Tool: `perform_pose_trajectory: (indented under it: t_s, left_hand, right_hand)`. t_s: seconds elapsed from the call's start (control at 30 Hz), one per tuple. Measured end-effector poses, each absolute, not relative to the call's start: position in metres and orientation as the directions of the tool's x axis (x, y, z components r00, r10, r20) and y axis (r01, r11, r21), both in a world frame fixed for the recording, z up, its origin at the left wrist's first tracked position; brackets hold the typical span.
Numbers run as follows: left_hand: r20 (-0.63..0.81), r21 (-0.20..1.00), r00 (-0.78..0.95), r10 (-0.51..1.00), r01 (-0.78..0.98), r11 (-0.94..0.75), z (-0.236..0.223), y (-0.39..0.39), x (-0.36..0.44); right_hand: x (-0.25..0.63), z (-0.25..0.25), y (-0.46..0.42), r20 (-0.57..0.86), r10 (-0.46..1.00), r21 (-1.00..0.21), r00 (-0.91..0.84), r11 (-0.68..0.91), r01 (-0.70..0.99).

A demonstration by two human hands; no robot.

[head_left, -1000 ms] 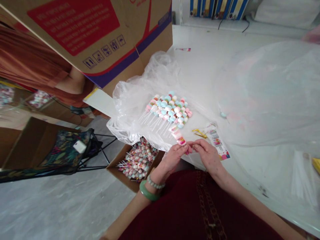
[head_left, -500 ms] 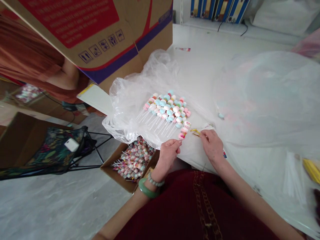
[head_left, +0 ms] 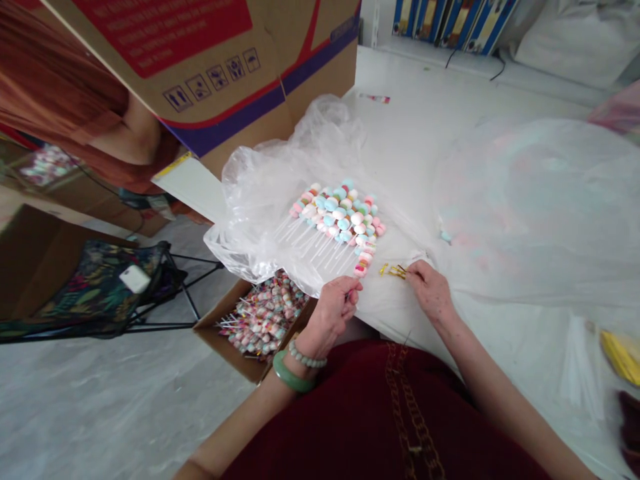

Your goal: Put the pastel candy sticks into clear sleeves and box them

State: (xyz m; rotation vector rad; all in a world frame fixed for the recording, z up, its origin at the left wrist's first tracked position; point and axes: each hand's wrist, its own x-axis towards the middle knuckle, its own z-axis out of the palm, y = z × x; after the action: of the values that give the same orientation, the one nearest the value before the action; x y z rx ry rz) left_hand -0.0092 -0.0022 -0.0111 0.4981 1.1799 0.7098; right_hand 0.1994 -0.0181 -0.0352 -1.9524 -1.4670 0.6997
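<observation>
The wrapped candy stick [head_left: 363, 261] is near the middle of the picture. The left hand [head_left: 333, 308] holds it closed at the low end. Just right of it, the right hand [head_left: 431, 288] has its fingertips close together at the gold ties [head_left: 393, 271]; I can't tell if it grips one. The step looks like getting a tie. Next calls for a small pinch to part one tie. The candy pile [head_left: 339, 212] sits just above.
</observation>
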Motion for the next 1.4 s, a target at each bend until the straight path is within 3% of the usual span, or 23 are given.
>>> perform_pose_trajectory:
  t_s: [0.17,0.27,0.37,0.47,0.57,0.67,0.83,1.0,1.1,1.23,1.4]
  left_hand:
    - [-0.658,0.664,0.263,0.706,-0.238,0.708,-0.008,-0.003,-0.005]
    - [-0.679,0.64,0.276,0.681,-0.232,0.732,-0.005,-0.005,-0.001]
    - [-0.671,0.663,0.26,0.695,-0.21,0.719,-0.003,-0.008,0.008]
    - [-0.616,0.712,0.3,0.729,-0.185,0.678,-0.002,-0.012,0.017]
    - [-0.588,0.721,0.342,0.733,-0.189,0.667,-0.002,-0.014,0.021]
    - [-0.582,0.724,0.339,0.74,-0.198,0.66,-0.004,-0.016,0.019]
    - [-0.554,0.734,0.345,0.757,-0.227,0.64,-0.008,-0.017,0.018]
    - [-0.576,0.744,0.303,0.759,-0.191,0.64,-0.004,-0.016,0.021]
    - [-0.57,0.742,0.303,0.763,-0.207,0.637,-0.001,-0.017,0.021]
    - [-0.519,0.77,0.291,0.804,-0.248,0.588,-0.004,-0.019,0.024]
    - [-0.489,0.783,0.395,0.778,-0.193,0.591,-0.009,-0.014,0.019]
  right_hand:
    - [0.205,-0.042,-0.019,-0.163,0.93,-0.869,0.329,-0.293,0.399]
    - [0.198,-0.032,-0.023,-0.149,0.915,-0.893,0.374,-0.287,0.347]
    - [0.178,-0.012,-0.031,0.044,0.953,-0.872,0.3,-0.11,0.477]
    - [0.154,0.002,-0.037,0.222,0.973,-0.723,0.06,0.123,0.68]
    - [0.139,0.003,-0.04,0.259,0.965,-0.543,-0.032,0.173,0.822]
    - [0.138,-0.001,-0.039,0.215,0.974,-0.543,-0.072,0.181,0.82]
    - [0.141,-0.005,-0.039,0.056,0.998,-0.798,0.038,0.022,0.602]
    - [0.14,-0.011,-0.043,-0.067,0.973,-0.876,0.219,-0.163,0.453]
    - [0.139,-0.011,-0.042,-0.178,0.935,-0.934,0.307,-0.259,0.248]
    - [0.14,-0.008,-0.035,-0.358,0.912,-0.934,0.2,-0.35,-0.073]
    - [0.152,-0.011,-0.032,-0.382,0.924,-0.891,0.002,-0.368,-0.266]
